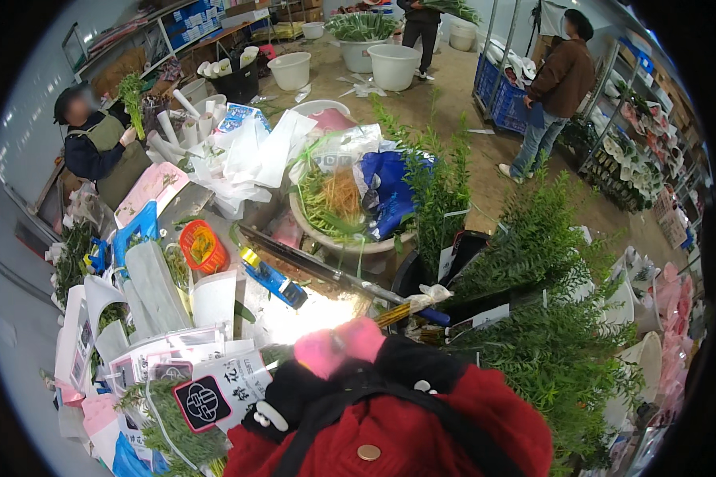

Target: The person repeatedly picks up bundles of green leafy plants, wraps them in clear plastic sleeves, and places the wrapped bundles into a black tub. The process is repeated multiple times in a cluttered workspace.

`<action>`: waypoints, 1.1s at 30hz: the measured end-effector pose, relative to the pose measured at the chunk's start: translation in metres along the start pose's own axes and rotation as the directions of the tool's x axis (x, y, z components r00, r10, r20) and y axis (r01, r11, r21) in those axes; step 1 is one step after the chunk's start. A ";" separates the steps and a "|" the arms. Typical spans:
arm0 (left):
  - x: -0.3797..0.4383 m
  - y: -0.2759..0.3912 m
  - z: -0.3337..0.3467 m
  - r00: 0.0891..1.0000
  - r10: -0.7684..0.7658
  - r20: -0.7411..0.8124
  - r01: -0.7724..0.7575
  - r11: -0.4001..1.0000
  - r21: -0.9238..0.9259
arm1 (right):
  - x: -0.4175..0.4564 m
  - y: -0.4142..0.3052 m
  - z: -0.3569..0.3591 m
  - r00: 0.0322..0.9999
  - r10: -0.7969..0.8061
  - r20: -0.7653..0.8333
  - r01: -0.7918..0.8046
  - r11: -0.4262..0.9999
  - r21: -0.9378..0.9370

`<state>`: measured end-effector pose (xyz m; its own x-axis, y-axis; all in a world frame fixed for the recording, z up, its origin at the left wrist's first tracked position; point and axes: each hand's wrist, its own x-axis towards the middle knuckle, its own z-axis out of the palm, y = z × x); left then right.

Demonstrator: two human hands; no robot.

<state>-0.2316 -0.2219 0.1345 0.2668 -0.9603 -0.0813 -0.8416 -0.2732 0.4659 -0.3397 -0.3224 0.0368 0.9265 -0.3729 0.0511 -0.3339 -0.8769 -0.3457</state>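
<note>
My left hand [319, 353] and my right hand [361, 338], both in pink gloves, are close together in front of my chest at the near edge of the worktable [256, 304]. Glare washes out the tabletop just beyond them, and their fingers are blurred, so whether they hold anything is unclear. Close to the right hand lie thin brown stems [394, 315] with a pale wrap at one end. A blue tape dispenser [271, 277] with a yellow part rests farther up the table. Left of my hands is a clear-sleeved bunch of greenery [188, 417] bearing a printed label.
An orange plastic basket [203, 246] stands on the table. Beyond a dark rail [328, 271] is a tub [301, 214] of cut stems and plastic. Tall leafy branches [513, 256] crowd the right. A co-worker [104, 149] holds greenery at left; another person [564, 77] stands by a cart.
</note>
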 end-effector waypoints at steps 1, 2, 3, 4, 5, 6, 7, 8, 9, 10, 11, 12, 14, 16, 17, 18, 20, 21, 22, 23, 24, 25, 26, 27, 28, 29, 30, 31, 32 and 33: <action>-0.004 0.007 -0.002 0.995 -0.016 -0.103 0.016 1.000 -0.008 | -0.001 -0.001 -0.003 0.997 0.057 0.059 -0.057 0.998 -0.002; -0.010 0.012 -0.005 0.992 -0.040 -0.122 0.016 0.981 -0.195 | -0.003 -0.002 -0.008 0.993 0.092 0.075 -0.095 0.995 0.039; -0.015 0.018 -0.007 0.986 0.029 -0.164 -0.078 0.950 -0.303 | -0.004 -0.001 -0.015 0.979 0.141 0.148 -0.152 0.986 0.067; -0.019 0.019 -0.011 0.957 0.211 -0.197 -0.272 0.887 -0.374 | -0.006 -0.002 -0.022 0.993 0.111 0.033 -0.114 0.987 0.111; -0.021 0.021 -0.014 0.910 0.337 -0.243 -0.414 0.790 -0.453 | -0.005 -0.002 -0.032 0.982 0.180 0.061 -0.190 0.941 0.280; -0.025 0.022 -0.016 0.900 0.415 -0.136 -0.398 0.652 -0.645 | -0.003 -0.002 -0.042 0.984 0.176 0.027 -0.174 0.922 0.346; -0.026 0.022 -0.017 0.864 0.487 -0.129 -0.416 0.546 -0.727 | -0.005 0.002 -0.055 0.978 0.203 0.049 -0.209 0.957 0.202; -0.027 0.021 -0.018 0.877 0.480 -0.036 -0.355 0.595 -0.721 | -0.006 0.004 -0.068 0.962 0.270 0.031 -0.271 0.944 0.189; -0.028 0.020 -0.017 0.879 0.471 0.075 -0.270 0.621 -0.735 | -0.008 0.007 -0.080 0.937 0.286 -0.202 -0.236 0.942 0.240; -0.028 0.018 -0.016 0.872 0.486 0.049 -0.320 0.644 -0.695 | -0.010 0.013 -0.092 0.899 0.357 -0.254 -0.282 0.916 0.286; -0.027 0.016 -0.014 0.866 0.496 0.064 -0.336 0.672 -0.659 | -0.018 0.021 -0.105 0.866 0.354 -0.354 -0.230 0.909 0.347; -0.027 0.014 -0.012 0.870 0.488 0.066 -0.329 0.674 -0.661 | -0.022 0.028 -0.115 0.825 0.382 -0.416 -0.244 0.906 0.347; -0.027 0.011 -0.009 0.879 0.472 0.064 -0.315 0.677 -0.665 | -0.036 0.045 -0.132 0.704 0.511 -0.493 -0.272 0.836 0.477; -0.027 0.009 -0.007 0.896 0.433 0.100 -0.260 0.693 -0.672 | -0.056 0.063 -0.146 0.572 0.568 -0.592 -0.302 0.817 0.491; -0.027 0.008 -0.006 0.904 0.406 0.135 -0.214 0.702 -0.680 | -0.065 0.074 -0.153 0.496 0.680 -0.540 -0.360 0.727 0.585; -0.026 0.007 -0.005 0.910 0.378 0.170 -0.165 0.706 -0.689 | -0.080 0.081 -0.159 0.445 0.646 -0.620 -0.301 0.760 0.576; -0.026 0.007 -0.004 0.910 0.398 0.120 -0.222 0.709 -0.669 | -0.109 0.097 -0.172 0.329 0.678 -0.657 -0.285 0.735 0.616; -0.026 0.007 -0.003 0.908 0.402 0.120 -0.232 0.720 -0.654 | -0.121 0.104 -0.178 0.269 0.685 -0.677 -0.267 0.728 0.631; -0.025 0.007 -0.001 0.914 0.384 0.134 -0.201 0.713 -0.672 | -0.132 0.111 -0.181 0.214 0.660 -0.720 -0.155 0.751 0.642; -0.025 0.008 0.000 0.916 0.320 0.242 -0.083 0.741 -0.666 | -0.146 0.116 -0.184 0.138 0.738 -0.661 -0.164 0.675 0.719; -0.024 0.009 0.001 0.913 0.350 0.207 -0.135 0.741 -0.658 | -0.159 0.121 -0.186 0.079 0.744 -0.663 -0.200 0.663 0.721; -0.023 0.010 0.003 0.909 0.379 0.174 -0.185 0.741 -0.646 | -0.174 0.123 -0.186 0.021 0.749 -0.662 -0.238 0.647 0.724; -0.022 0.011 0.004 0.900 0.424 0.102 -0.275 0.732 -0.623 | -0.183 0.127 -0.185 -0.053 0.792 -0.608 -0.179 0.592 0.786; -0.021 0.013 0.005 0.898 0.425 0.114 -0.268 0.733 -0.625 | -0.194 0.131 -0.184 -0.095 0.791 -0.605 -0.098 0.597 0.796; -0.019 0.014 0.006 0.896 0.419 0.146 -0.237 0.730 -0.641 | -0.204 0.136 -0.182 -0.142 0.792 -0.594 -0.102 0.585 0.805; -0.018 0.016 0.007 0.895 0.411 0.173 -0.208 0.728 -0.654 | -0.211 0.141 -0.179 -0.228 0.806 -0.547 -0.119 0.534 0.837; -0.017 0.017 0.008 0.886 0.441 0.145 -0.249 0.715 -0.654 | -0.219 0.143 -0.174 -0.204 0.779 -0.592 0.011 0.607 0.795; -0.016 0.018 0.009 0.875 0.471 0.117 -0.290 0.700 -0.652 | -0.225 0.146 -0.169 -0.193 0.766 -0.613 0.116 0.638 0.761; -0.016 0.019 0.009 0.863 0.498 0.087 -0.335 0.693 -0.639 | -0.229 0.150 -0.164 -0.217 0.805 -0.552 0.103 0.581 0.807; -0.015 0.021 0.009 0.865 0.490 0.110 -0.308 0.692 -0.653 | -0.232 0.154 -0.161 -0.197 0.803 -0.563 0.090 0.586 0.805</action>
<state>-0.2573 -0.2139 0.1372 -0.2332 -0.9705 0.0605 -0.3581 0.1435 0.9226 -0.6340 -0.4194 0.1224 -0.5486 -0.8010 0.2396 0.0275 -0.3037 -0.9524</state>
